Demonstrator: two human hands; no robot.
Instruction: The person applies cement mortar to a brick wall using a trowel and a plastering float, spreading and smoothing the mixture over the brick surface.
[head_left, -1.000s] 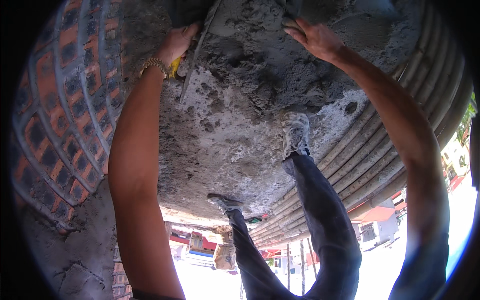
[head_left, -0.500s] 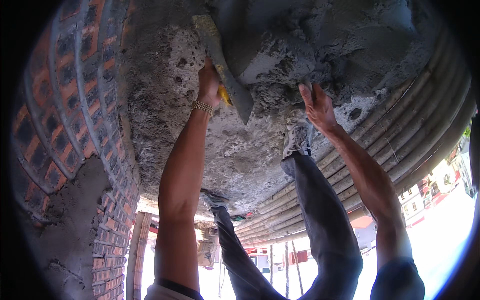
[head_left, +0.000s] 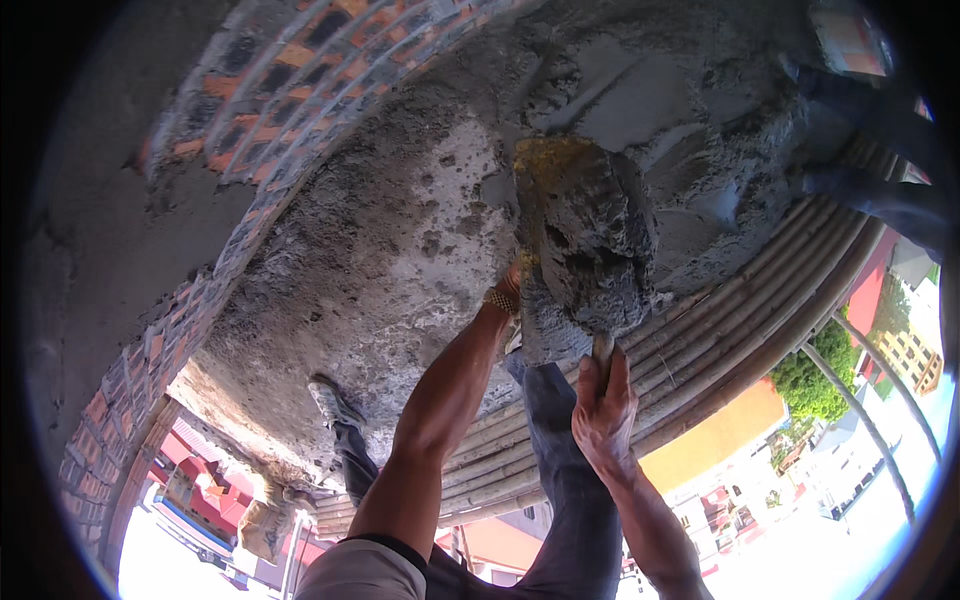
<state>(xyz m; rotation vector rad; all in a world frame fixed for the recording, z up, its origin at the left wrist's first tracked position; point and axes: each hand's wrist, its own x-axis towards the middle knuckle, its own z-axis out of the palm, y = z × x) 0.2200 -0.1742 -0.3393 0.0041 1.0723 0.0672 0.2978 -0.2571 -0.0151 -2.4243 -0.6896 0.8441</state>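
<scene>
My left hand (head_left: 510,287) is closed on the underside of a plastering float (head_left: 545,335), a flat board with yellow showing at its far edge. A large lump of wet grey mortar (head_left: 605,235) sits on the board. My right hand (head_left: 605,412), just nearer and to the right, grips the short handle of a tool (head_left: 602,350), probably a trowel. Its blade is hidden at the near edge of the mortar. Beyond the board, more wet mortar (head_left: 640,95) is spread over the rough platform. The left fingers are mostly hidden by the board.
A brick wall (head_left: 285,85), partly coated with grey plaster (head_left: 110,220), rises along the left. Bamboo poles (head_left: 720,320) line the platform's right edge, with a drop to buildings beyond. Another person's dark trouser legs (head_left: 870,195) are at far right. My shoe (head_left: 335,400) rests on the rough surface.
The float, seen edge-on and bare before, now lies face up with a mortar lump on it. Both hands have come closer together, and my view has turned.
</scene>
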